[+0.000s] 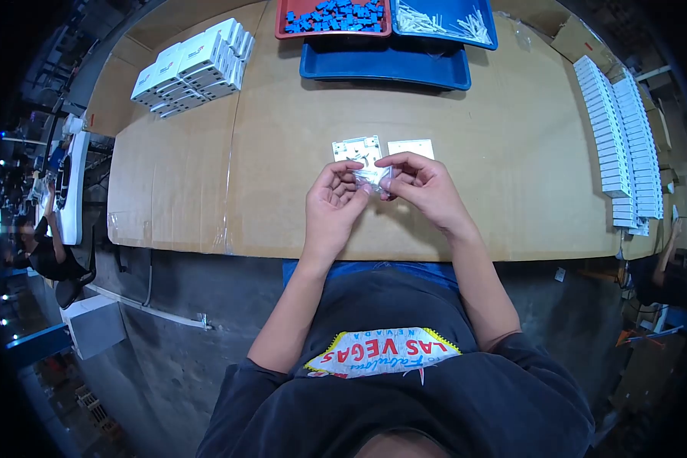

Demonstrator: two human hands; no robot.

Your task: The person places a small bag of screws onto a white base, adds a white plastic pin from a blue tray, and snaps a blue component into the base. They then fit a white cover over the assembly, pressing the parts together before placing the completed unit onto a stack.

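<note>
Between both hands is a small clear plastic bag [372,179], pinched at its two sides; what it contains is too small to make out. My left hand [334,197] grips its left side with thumb and fingertips. On the other side, the thumb and fingers of my right hand [426,188] are closed on it. Just beyond the bag lies an opened white plastic housing [347,148] with small dark parts in it, partly covered by the fingers. A flat white cover plate [411,148] rests to its right, its near edge hidden behind my right hand.
Stacked white boxes [183,69] stand at the back left. A red tray [291,27] of blue parts and a blue tray [487,40] of white sticks sit above another blue tray [385,75]. Rows of white housings [611,137] line the right. Other people work at both sides.
</note>
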